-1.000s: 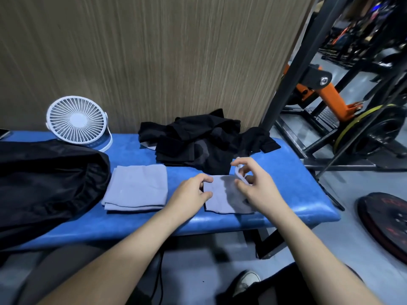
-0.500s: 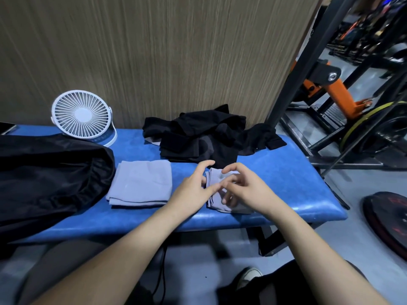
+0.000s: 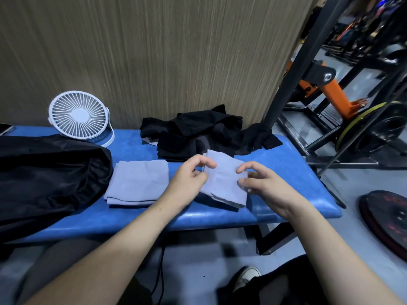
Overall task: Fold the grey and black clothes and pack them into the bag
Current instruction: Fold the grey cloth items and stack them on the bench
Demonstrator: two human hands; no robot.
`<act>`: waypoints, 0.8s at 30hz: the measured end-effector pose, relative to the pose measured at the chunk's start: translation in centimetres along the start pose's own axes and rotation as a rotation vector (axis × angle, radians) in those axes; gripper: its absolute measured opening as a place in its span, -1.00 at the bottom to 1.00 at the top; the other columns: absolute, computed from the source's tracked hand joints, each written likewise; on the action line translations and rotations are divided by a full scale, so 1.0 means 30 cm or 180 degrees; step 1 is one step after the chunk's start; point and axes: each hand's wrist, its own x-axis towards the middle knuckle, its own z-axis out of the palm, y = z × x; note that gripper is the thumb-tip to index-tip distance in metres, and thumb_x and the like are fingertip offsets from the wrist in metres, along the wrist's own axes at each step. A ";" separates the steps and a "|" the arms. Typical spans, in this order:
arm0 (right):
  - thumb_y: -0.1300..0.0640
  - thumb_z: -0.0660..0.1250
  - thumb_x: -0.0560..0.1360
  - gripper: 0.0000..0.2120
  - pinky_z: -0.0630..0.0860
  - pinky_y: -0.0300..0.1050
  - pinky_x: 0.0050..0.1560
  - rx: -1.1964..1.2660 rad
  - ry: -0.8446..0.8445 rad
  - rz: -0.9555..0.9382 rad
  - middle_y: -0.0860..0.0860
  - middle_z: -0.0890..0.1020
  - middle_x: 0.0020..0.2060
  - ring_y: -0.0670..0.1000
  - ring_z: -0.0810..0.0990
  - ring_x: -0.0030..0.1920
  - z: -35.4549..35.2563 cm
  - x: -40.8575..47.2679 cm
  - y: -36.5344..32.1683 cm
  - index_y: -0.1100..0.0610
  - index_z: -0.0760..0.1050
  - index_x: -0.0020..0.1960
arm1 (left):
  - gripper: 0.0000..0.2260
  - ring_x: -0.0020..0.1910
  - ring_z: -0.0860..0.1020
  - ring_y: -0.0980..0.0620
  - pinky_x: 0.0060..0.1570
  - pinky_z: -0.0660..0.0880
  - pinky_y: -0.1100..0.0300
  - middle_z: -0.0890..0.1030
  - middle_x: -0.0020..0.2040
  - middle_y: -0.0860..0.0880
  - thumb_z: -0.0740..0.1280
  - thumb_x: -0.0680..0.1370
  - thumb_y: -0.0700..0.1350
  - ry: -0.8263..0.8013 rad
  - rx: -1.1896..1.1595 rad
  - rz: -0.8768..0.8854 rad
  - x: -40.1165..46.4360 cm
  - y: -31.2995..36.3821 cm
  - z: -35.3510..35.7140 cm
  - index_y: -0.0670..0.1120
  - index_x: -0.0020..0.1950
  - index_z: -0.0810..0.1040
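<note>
A small folded grey cloth is held just above the blue bench, with a shadow under its near edge. My left hand pinches its left edge between thumb and fingers. My right hand pinches its right edge with curled fingers. Another grey cloth, folded flat, lies on the bench to the left. Behind the hands, a crumpled pile of black clothes sits by the wall. The black bag lies at the bench's left end, its gathered mouth facing the folded cloth.
A white desk fan stands at the back left by the wood-grain wall. A phone corner shows at the far left. A black rack post, orange gym frame and a weight plate crowd the floor on the right.
The small grey cloth was folded over, from flat under both hands to a narrower piece. Now both hands hold it by its sides, slightly raised and turned.
</note>
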 end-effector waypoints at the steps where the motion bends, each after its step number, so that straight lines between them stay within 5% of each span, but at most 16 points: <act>1: 0.29 0.43 0.45 -0.80 0.37 -0.04 -0.06 0.0256 -0.0107 0.0010 0.11 0.48 -0.18 0.08 0.42 -0.16 0.013 0.000 -0.010 0.13 0.54 0.04 | -0.65 -0.46 0.23 0.06 -0.44 0.17 0.20 0.30 -0.46 0.04 0.20 0.49 -0.36 0.0041 -0.0024 0.0022 -0.007 0.015 -0.014 0.09 -0.05 0.58; 6: 0.42 0.37 0.48 -0.72 0.52 -0.16 -0.18 0.0911 -0.0417 -0.0073 0.07 0.59 -0.05 0.02 0.59 -0.14 0.102 0.011 -0.061 0.11 0.54 0.08 | -0.77 -0.49 0.19 0.02 -0.48 0.14 0.19 0.28 -0.45 -0.08 0.30 0.53 -0.26 0.0206 0.0058 0.0201 -0.052 0.051 -0.128 0.10 -0.02 0.56; 14: 0.36 0.44 0.45 -0.75 0.37 -0.17 -0.43 0.0213 -0.0216 -0.0443 0.12 0.50 -0.10 0.02 0.42 -0.34 0.318 0.096 -0.097 0.14 0.56 0.07 | -0.78 -0.49 0.33 0.06 -0.34 0.31 0.17 0.42 -0.47 -0.02 0.38 0.49 -0.17 0.0578 0.0870 -0.0132 -0.098 -0.047 -0.344 0.16 0.01 0.55; 20: 0.30 0.42 0.46 -0.79 0.37 -0.22 -0.43 -0.0114 -0.0259 -0.0480 0.04 0.52 -0.09 -0.04 0.43 -0.43 0.495 0.152 -0.123 0.12 0.57 0.07 | -0.76 -0.31 0.47 0.17 -0.27 0.29 0.45 0.48 -0.17 0.03 0.37 0.48 -0.22 0.1104 0.1634 -0.0015 -0.133 -0.082 -0.465 0.10 0.04 0.59; 24: 0.31 0.41 0.45 -0.80 0.43 -0.24 -0.32 -0.0413 -0.0201 -0.0540 -0.02 0.50 -0.18 -0.06 0.45 -0.40 0.552 0.178 -0.125 0.15 0.57 0.06 | -0.78 -0.19 0.54 0.13 -0.14 0.31 0.32 0.49 0.06 0.04 0.35 0.53 -0.20 0.1067 0.1866 -0.0083 -0.137 -0.117 -0.506 0.05 0.12 0.59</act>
